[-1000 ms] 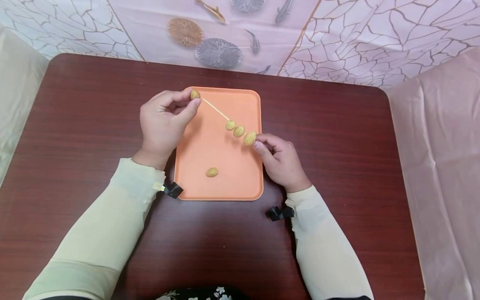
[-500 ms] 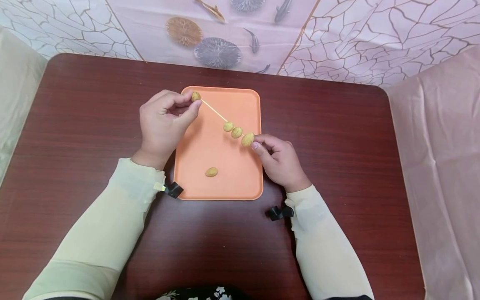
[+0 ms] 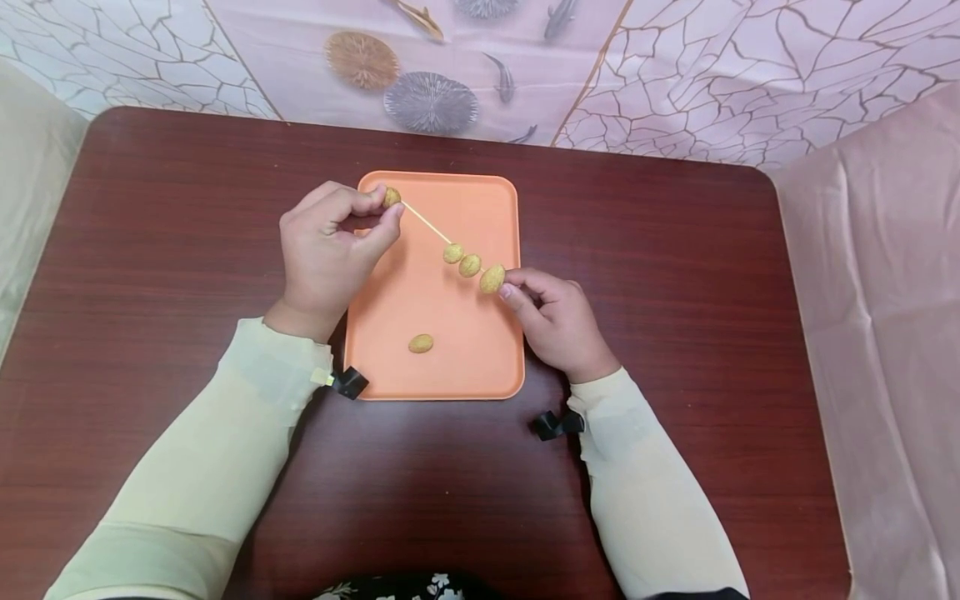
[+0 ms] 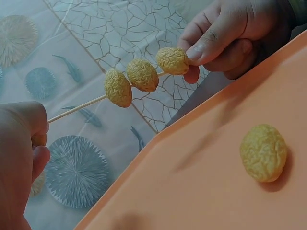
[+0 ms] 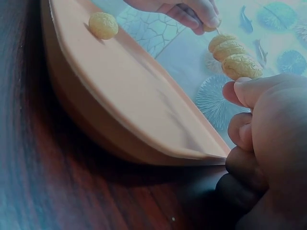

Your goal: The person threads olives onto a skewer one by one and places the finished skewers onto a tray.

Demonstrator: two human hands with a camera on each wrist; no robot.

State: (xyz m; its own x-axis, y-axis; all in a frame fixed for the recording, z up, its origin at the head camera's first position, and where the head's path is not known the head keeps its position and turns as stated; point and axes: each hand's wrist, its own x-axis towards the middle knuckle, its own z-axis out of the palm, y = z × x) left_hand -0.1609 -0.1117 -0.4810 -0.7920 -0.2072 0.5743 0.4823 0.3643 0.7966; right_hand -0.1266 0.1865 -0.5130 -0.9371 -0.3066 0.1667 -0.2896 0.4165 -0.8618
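A thin wooden skewer (image 3: 427, 222) slants over the orange tray, carrying three wrinkled yellow oval pieces, perhaps dried fruit; the middle piece (image 3: 470, 266) sits close between its neighbours. My left hand (image 3: 326, 242) pinches another yellow piece (image 3: 392, 197) at the skewer's upper left end, mostly covered by the fingers in the left wrist view. How far the skewer enters it is hidden. At the lower right end, my right hand (image 3: 558, 321) pinches the skewer right against the largest piece (image 3: 492, 279), its fingertips touching that piece. One loose yellow piece (image 4: 263, 153) lies on the tray.
The orange tray (image 3: 465, 375) with a low raised rim lies on a dark red-brown table (image 3: 675, 292). Patterned cloth (image 3: 517, 50) hangs behind the table, and plain pale cloth flanks both sides. Black clips (image 3: 349, 383) stick out at the wrists.
The skewer with its three pieces has shifted slightly left, along with my right hand. The piece in my left hand has moved slightly down, and the gap between it and the skewer has closed.
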